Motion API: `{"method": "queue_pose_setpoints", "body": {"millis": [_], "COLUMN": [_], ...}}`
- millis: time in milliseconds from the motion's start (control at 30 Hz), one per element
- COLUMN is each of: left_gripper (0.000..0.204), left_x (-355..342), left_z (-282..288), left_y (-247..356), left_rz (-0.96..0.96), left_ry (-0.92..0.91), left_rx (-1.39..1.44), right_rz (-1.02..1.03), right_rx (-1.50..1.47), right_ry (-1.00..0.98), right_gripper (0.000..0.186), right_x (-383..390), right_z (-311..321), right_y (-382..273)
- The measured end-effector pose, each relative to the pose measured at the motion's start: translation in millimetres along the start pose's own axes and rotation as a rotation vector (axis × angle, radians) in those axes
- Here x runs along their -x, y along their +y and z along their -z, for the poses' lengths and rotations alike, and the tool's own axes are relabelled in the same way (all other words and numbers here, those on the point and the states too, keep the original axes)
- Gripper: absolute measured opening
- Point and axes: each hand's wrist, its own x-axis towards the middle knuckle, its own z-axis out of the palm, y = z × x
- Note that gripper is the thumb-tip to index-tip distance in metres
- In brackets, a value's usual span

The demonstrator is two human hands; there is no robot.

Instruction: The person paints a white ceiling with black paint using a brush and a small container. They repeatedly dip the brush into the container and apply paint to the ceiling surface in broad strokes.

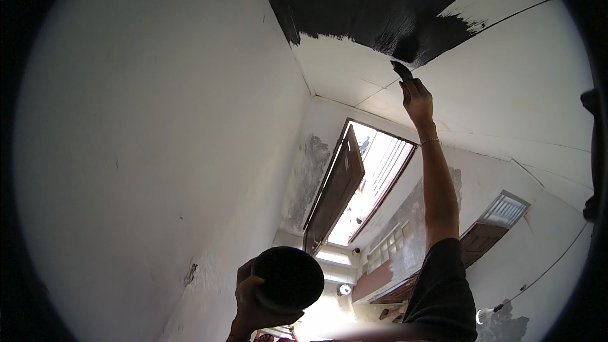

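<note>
Overhead, a wide patch of black paint (pixel 354 0) covers part of the white ceiling (pixel 373 69), with ragged brushed edges. My right hand (pixel 418 102) is raised to it, fingers closed round the handle of a paintbrush (pixel 401 71). The brush lies close to the patch's lower edge; its bristles are hard to tell from the black paint. Low down, my left hand (pixel 250 304) grips the side of a round dark paint pot (pixel 288 277). Its circular face looks black all over, so I cannot tell how much is inside.
A white wall (pixel 158 120) rises along my left. Ahead stands an open brown door (pixel 335 190) in a bright doorway. A light bulb (pixel 485 315) hangs on a wire at lower right. Part of a ladder (pixel 278 331) shows at the lower edge.
</note>
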Motion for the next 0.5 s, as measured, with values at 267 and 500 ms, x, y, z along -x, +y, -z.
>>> {"method": "queue_pose_setpoints", "body": {"millis": [267,500], "left_gripper": [0.105,0.112], "left_x": [-11,-17], "left_z": [-1,-12], "left_y": [14,23], "left_rz": [-0.031,-0.080], "left_ry": [0.054,-0.020], "left_rx": [0.004,0.076], "right_rz": [0.084,0.131], "right_rx": [0.089,0.200], "right_ry": [0.101,0.184], "right_gripper": [0.012,0.006], "right_x": [-60,-145], "right_z": [88,217], "right_y": [-13,-24]}}
